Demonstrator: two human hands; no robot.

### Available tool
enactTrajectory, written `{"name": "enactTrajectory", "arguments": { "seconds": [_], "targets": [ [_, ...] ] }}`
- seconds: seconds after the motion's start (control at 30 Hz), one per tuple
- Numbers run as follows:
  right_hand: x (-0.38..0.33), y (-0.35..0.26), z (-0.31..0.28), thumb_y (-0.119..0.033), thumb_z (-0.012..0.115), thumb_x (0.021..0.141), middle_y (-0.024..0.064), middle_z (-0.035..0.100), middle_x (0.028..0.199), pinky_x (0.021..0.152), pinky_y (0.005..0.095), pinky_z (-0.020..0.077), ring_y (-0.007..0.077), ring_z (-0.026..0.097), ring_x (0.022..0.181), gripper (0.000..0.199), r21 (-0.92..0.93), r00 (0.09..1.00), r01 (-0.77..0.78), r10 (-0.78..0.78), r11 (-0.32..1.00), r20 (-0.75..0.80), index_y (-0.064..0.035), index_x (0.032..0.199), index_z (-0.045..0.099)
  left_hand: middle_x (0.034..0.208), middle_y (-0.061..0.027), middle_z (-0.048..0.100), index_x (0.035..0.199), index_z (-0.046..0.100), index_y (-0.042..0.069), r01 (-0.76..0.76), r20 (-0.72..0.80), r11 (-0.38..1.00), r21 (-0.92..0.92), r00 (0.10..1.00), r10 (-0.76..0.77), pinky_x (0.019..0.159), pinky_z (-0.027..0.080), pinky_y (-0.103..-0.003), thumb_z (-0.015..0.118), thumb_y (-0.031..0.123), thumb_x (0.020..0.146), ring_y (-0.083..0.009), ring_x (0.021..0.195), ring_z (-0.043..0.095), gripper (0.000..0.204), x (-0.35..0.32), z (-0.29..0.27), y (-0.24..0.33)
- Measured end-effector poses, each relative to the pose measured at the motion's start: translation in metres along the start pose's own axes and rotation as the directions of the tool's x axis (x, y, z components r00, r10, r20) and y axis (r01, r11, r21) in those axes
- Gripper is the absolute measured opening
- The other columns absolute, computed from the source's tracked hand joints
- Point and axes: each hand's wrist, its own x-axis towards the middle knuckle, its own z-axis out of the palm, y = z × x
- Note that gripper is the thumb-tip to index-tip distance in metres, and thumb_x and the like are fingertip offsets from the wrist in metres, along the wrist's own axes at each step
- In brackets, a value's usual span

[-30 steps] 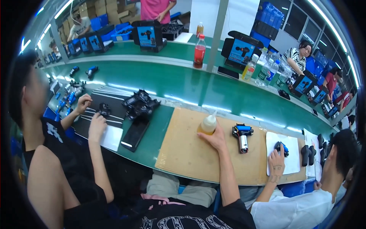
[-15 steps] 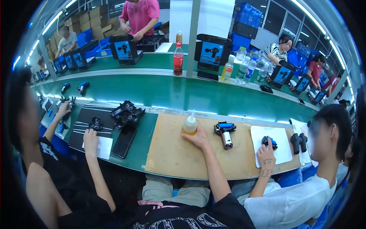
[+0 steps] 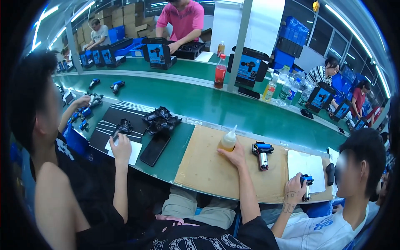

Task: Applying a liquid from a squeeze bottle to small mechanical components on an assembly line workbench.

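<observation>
My right hand is closed around a translucent squeeze bottle with a pointed nozzle and yellowish liquid inside. The bottle leans slightly to the right over a brown cardboard sheet. To the right of this hand, an assembly with a silver motor, a blue cylinder and black end parts lies on the cardboard, untouched by me. My left hand is out of view.
The left neighbour's hand holds a black shell part; further black shells and a phone lie nearby. A tattooed hand at right grips a blue-and-silver assembly. Drink bottles and boxes stand beyond the green belt.
The view has shifted, moving the table rightward in the picture. My right hand keeps its hold on the bottle. The right neighbour has drawn an assembly nearer the table edge.
</observation>
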Motion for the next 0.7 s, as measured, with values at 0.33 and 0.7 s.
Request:
{"name": "enactTrajectory", "arguments": {
  "seconds": [0.33, 0.7],
  "targets": [
    [-0.002, 0.008, 0.014, -0.029, 0.095, 0.065, 0.0122, 0.070, 0.121, 0.102, 0.0410, 0.0507, 0.0280, 0.066, 0.114, 0.083, -0.028, 1.000, -0.002, 0.002, 1.000, 0.014, -0.0068, 0.136, 0.057, 0.115, -0.0065, 0.058, 0.116, 0.057, 0.008, -0.058, 0.005, 0.942, -0.332, 0.998, 0.063, 0.101, 0.039, -0.044, 0.046, 0.034, 0.103, -0.0253, 0.116, 0.051, 0.031, -0.007, 0.014, -0.014],
    [0.012, 0.038, 0.009, -0.017, 0.094, 0.064, 0.0131, 0.063, 0.131, 0.105, 0.0397, 0.0465, 0.0286, 0.061, 0.119, 0.092, 0.023, 1.000, 0.013, -0.013, 1.000, 0.001, -0.0020, 0.143, 0.049, 0.091, -0.0120, 0.072, 0.097, 0.069, 0.001, -0.546, 0.657, -0.423, 0.723, 0.733, 0.175, 0.084, 0.053, -0.035, 0.057, 0.008, 0.096, -0.0230, 0.084, 0.069, 0.013, 0.040, 0.203, -0.313]
  ]
}}
